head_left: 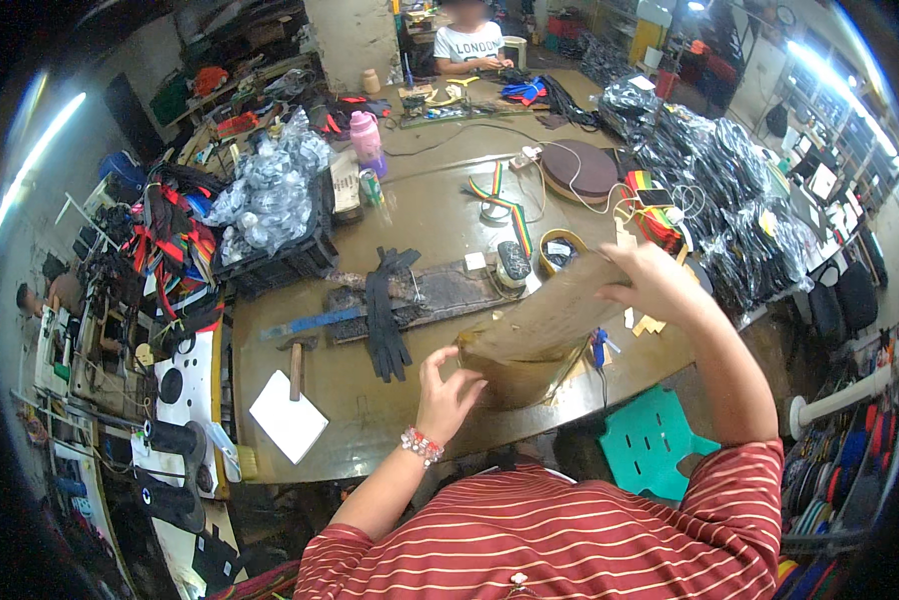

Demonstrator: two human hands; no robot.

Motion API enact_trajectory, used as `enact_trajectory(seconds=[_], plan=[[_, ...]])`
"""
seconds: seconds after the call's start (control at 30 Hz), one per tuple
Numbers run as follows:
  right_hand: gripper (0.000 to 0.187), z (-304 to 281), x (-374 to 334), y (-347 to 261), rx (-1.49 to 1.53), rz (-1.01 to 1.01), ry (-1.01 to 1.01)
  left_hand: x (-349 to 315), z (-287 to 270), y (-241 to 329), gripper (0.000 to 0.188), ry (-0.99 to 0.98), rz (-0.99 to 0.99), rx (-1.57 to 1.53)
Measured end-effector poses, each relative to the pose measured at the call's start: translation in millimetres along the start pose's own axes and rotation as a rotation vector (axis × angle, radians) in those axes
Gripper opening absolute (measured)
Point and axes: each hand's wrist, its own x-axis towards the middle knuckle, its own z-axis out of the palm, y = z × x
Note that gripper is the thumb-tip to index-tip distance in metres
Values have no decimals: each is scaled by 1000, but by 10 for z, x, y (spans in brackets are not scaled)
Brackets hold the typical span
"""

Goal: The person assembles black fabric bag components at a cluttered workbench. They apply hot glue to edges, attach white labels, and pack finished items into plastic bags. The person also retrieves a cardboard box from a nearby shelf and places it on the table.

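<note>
A brownish, see-through sheet, likely a plastic bag (545, 325), is stretched at a slant above the near part of the table, blurred by motion. My right hand (655, 280) is raised and grips its upper right end between thumb and fingers. At its lower left corner, the curled fingers of my left hand (450, 395) close on the edge; the exact pinch is hard to see. Just beyond the sheet stands a dark oval object (515, 264) beside a round tub (562, 250). Black straps (382, 310) lie across a worn board (445, 298) left of it.
A hammer (296, 370) rests on white paper (288, 418) at the near left. A crate (280, 268) holds crumpled plastic. Black wrapped goods (680, 170) pile up at right, near a brown round roll (580, 170). A green stool (655, 440) stands below; a person (470, 50) sits opposite.
</note>
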Motion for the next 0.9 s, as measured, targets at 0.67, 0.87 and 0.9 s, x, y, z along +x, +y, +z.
enact_trajectory(seconds=[0.67, 0.87, 0.9], plan=[[23, 1393, -506, -370, 42, -361, -102, -164, 203, -312, 86, -49, -1, -374], [14, 1118, -593, 501, 346, -103, 359, -66, 687, -320, 63, -431, -200, -504], [10, 1123, -498, 691, 363, -135, 469, -101, 684, -175, 51, -395, -103, -343]])
